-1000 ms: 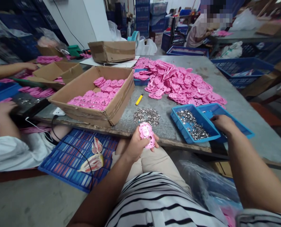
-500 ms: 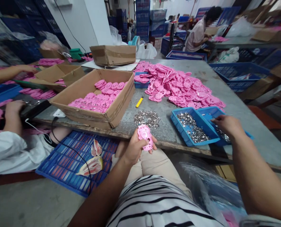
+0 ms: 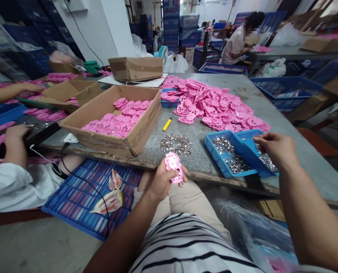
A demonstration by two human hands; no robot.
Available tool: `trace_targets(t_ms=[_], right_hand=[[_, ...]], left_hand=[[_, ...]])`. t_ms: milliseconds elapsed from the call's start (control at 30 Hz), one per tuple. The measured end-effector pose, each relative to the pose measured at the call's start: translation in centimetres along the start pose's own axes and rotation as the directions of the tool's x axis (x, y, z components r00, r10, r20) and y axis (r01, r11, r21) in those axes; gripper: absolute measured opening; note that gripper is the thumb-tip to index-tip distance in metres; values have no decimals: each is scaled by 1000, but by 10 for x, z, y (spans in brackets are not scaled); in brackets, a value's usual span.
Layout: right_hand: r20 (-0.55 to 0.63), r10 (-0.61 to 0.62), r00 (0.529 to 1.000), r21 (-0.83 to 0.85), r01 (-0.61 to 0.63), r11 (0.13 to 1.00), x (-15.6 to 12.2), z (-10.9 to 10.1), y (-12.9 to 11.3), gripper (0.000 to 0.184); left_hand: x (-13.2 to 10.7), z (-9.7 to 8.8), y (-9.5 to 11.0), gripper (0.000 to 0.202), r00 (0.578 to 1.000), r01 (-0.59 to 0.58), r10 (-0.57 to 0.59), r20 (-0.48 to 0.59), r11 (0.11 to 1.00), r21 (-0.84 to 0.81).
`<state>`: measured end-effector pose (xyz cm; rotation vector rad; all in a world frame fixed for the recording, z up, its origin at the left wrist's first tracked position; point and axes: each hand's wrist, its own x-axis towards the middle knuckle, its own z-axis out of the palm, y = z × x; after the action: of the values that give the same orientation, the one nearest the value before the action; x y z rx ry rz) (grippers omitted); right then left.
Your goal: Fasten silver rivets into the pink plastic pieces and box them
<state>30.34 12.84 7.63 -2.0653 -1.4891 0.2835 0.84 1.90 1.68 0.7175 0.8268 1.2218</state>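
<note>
My left hand (image 3: 162,179) is closed round a pink plastic piece (image 3: 173,165) with holes in it, held above my lap at the table's front edge. My right hand (image 3: 277,148) hovers over the right one of two blue trays (image 3: 218,167). Its thumb and fingertips are pinched together; whatever they hold is too small to make out. Small shiny metal parts (image 3: 237,163) lie in both trays. A ring-shaped heap of metal parts (image 3: 176,145) sits on the table beyond the pink piece.
A cardboard box (image 3: 135,142) of pink pieces stands on the left, with a yellow-handled tool (image 3: 167,124) beside it. A large pile of pink pieces (image 3: 220,104) covers the table's middle. At the left, a co-worker's hand (image 3: 17,132) works; another person (image 3: 234,45) sits farther back.
My right hand has lifted slightly, and the right tray now sits tilted against the left one. My left hand stays nearly still with the pink piece.
</note>
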Motion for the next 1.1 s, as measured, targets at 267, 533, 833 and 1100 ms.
trace_targets(t_ms=[267,533,833,1100], right_hand=[[467,-384,797,664,-28,747,-90,60,-77,44],[325,-523,788,797,69,599,-128,111,-84,41],[185,-641,745,769,297,567,-126,118,-72,31],[263,-635,726,840,151,521,-128,122,-74,26]], left_hand=[[5,19,-12,38,947,-143,176,-269,980,137],[4,11,-24,45,858,-170,215,-467,976,137],[5,11,-22,39,887,-165,162,-432,986,30],[5,9,-20,38,879,-163,164,-448,986,41]])
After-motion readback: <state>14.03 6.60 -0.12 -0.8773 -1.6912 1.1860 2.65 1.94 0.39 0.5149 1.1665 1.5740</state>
